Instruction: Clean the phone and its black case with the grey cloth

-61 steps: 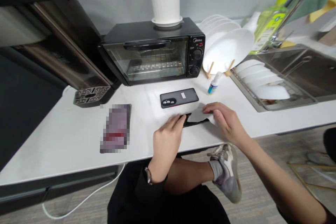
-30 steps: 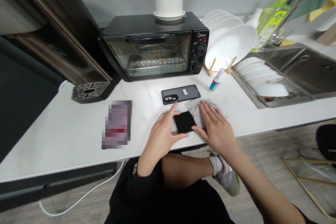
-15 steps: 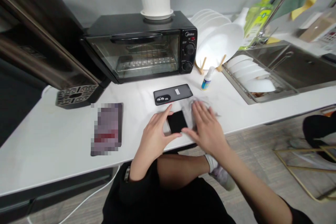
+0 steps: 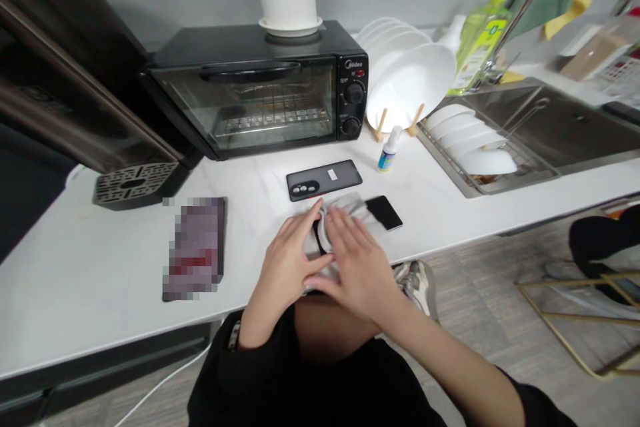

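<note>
A black smartphone lies on the counter, its left part hidden under a grey cloth. My right hand is closed on the cloth, its fingers together and pressing it onto the phone's screen. At the phone's left end, my left hand has its thumb and fingers around the edges, gripping the phone. Just beyond both hands sits a dark phone case with a small white label. A small spray bottle with a white cap and blue label stands to the case's right.
Behind are a black toaster oven, white plates in a wooden rack, and a sink with bowls at right. A pixelated tablet-like object lies on the left, near a dark machine's drip tray. The counter's front edge is near my wrists.
My right hand has slid left with the cloth, from the phone's right part over to its left end. The phone's right end is now uncovered. My left hand keeps its place at the phone.
</note>
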The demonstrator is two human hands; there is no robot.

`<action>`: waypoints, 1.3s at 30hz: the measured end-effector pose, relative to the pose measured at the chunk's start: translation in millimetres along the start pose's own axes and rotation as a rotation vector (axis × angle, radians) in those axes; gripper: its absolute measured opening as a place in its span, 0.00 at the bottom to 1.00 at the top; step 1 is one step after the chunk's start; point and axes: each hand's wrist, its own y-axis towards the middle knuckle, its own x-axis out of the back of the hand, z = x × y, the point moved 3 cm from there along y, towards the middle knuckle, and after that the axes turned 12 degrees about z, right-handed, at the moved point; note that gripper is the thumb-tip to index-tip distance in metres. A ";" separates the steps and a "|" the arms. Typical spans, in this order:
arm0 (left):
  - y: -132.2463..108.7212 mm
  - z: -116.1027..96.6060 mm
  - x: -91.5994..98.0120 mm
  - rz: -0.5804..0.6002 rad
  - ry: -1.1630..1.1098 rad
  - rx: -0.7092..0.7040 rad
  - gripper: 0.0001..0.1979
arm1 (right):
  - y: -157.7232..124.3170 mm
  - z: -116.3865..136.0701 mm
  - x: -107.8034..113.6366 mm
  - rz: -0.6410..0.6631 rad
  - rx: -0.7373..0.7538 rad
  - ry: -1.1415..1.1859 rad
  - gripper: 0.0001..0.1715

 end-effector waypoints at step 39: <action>-0.2 -0.2 1.3 0.023 -0.013 0.032 0.49 | -5.2 9.1 2.0 -0.008 -0.006 0.074 0.58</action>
